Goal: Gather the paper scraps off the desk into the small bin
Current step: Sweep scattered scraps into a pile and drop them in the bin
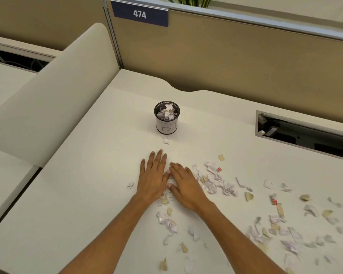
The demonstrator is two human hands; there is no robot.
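A small black mesh bin (167, 120) with a white paper label stands upright on the white desk (87, 194), partly filled with crumpled paper. My left hand (153, 176) and my right hand (184, 184) lie flat side by side on the desk in front of the bin, fingers extended, pressing on a few paper scraps (165, 197) between them. One scrap (166, 140) lies just before the bin. Several white and tan paper scraps (222, 182) are strewn to the right and toward me.
Tan cubicle partitions rise behind the desk, one with a blue sign reading 474 (140, 14). A curved cream divider (53, 91) borders the desk's left side. An open cable tray slot (305, 133) sits at the right rear of the desk.
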